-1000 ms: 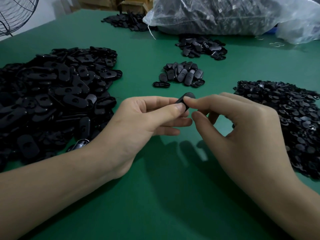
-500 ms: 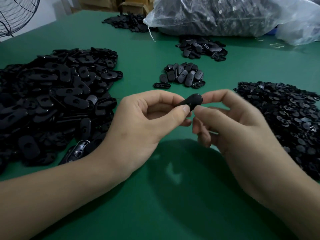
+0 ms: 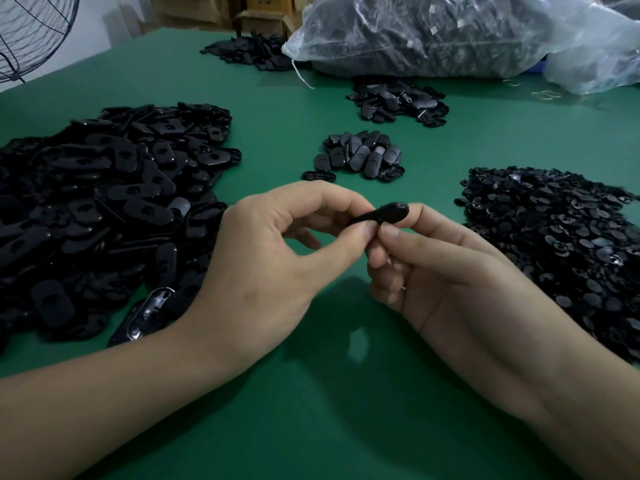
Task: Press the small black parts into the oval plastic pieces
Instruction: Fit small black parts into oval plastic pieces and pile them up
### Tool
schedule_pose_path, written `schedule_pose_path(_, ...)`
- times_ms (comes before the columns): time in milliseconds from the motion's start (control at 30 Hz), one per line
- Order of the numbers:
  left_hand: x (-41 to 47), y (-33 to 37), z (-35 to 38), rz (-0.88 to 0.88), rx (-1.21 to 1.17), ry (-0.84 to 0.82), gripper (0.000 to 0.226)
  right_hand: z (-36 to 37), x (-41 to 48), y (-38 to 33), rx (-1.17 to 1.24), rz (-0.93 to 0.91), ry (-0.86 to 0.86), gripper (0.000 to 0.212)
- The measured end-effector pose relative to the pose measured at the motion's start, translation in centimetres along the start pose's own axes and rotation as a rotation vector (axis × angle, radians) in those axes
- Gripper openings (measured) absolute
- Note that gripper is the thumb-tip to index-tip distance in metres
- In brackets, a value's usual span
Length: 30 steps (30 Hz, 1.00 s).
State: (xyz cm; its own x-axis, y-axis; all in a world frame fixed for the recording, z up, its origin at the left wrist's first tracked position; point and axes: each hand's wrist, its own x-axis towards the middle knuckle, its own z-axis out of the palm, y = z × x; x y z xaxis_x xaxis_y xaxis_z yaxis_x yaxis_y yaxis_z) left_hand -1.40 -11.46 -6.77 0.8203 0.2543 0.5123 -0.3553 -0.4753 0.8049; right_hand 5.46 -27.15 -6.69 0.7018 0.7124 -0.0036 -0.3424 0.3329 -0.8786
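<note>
Counted two hands, one held piece, five heaps and two bags on the green table (image 3: 311, 427). Took all clock directions from the hands.

Found the largest heap of oval plastic pieces (image 3: 104, 202) at 9 o'clock; too many to count. Noted one far heap (image 3: 252, 51) at 11 o'clock, one small heap (image 3: 360, 155) at 12 o'clock and one middle heap (image 3: 398, 102) behind it. Found the heap of small black parts (image 3: 561, 244) at 3 o'clock. Noted one large clear bag (image 3: 433, 32) at 12 to 1 o'clock and a second bag (image 3: 588, 71) at 2 o'clock.

Left hand (image 3: 270, 265): pinched the left end of the single oval piece (image 3: 384, 214) between thumb and forefinger. Right hand (image 3: 467, 289): pinched the right end likewise, remaining fingers curled. Held the piece clear above the table, between both hands.

Seen edge-on only, with its lower side covered by both thumbs; could not tell whether a small black part sat inside. Largest heap cut off by the left frame edge, small-parts heap by the right edge. Wire fan (image 3: 31, 36) at 10 o'clock cut off at the corner. One glossy oval shell (image 3: 145, 317) partly hidden behind the left wrist. Bag contents dark and hard to make out.
</note>
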Motion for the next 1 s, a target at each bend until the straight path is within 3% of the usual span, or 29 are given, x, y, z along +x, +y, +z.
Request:
schedule_pose_path(467, 0.3, 0.6, -1.2, 0.392, 0.34, 0.011, 0.006, -0.8, -0.3, -0.5, 0.076, 0.11, -0.105, 0.024)
schedule_pose_path(733, 0.2, 0.4, -1.6, 0.468, 0.389, -0.002, 0.008, -0.6, -0.7, -0.7, 0.054, 0.117, -0.092, 0.016)
schedule_pose_path(833, 0.2, 0.3, -1.4, 0.398, 0.355, 0.008, 0.005, -0.2, -0.8, -0.7, -0.066, 0.048, -0.036, 0.011)
schedule_pose_path(1000, 0.4, -0.1, -1.2, 0.321, 0.288, 0.0, 0.008, 0.1, -1.0, -0.8, -0.474, -0.254, 0.062, 0.014)
